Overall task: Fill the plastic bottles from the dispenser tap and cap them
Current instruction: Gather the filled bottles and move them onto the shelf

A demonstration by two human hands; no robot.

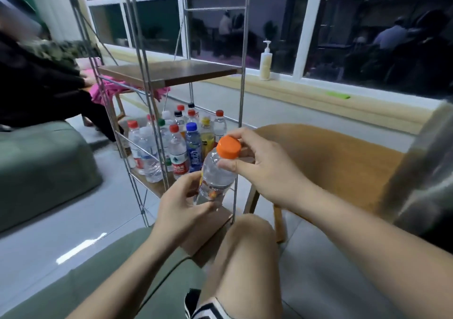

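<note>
A clear plastic bottle (215, 174) with an orange and yellow label is tilted in front of me above my knees. My left hand (182, 202) grips its lower body from the left. On the bottle's neck sits an orange cap (229, 147), and my right hand (259, 164) pinches that cap between thumb and fingers. Water seems to fill the bottle. Several other capped bottles (176, 142) with red, blue, yellow, green and white caps stand on the lower shelf of a metal rack (241, 98) just behind. No dispenser tap is in view.
The rack's wooden upper shelf (171, 72) is bare. A wooden table (326, 161) stands to the right, a green cushion seat (41, 164) to the left. A person in dark clothes (41, 85) sits at far left. A pump bottle (265, 61) stands on the windowsill.
</note>
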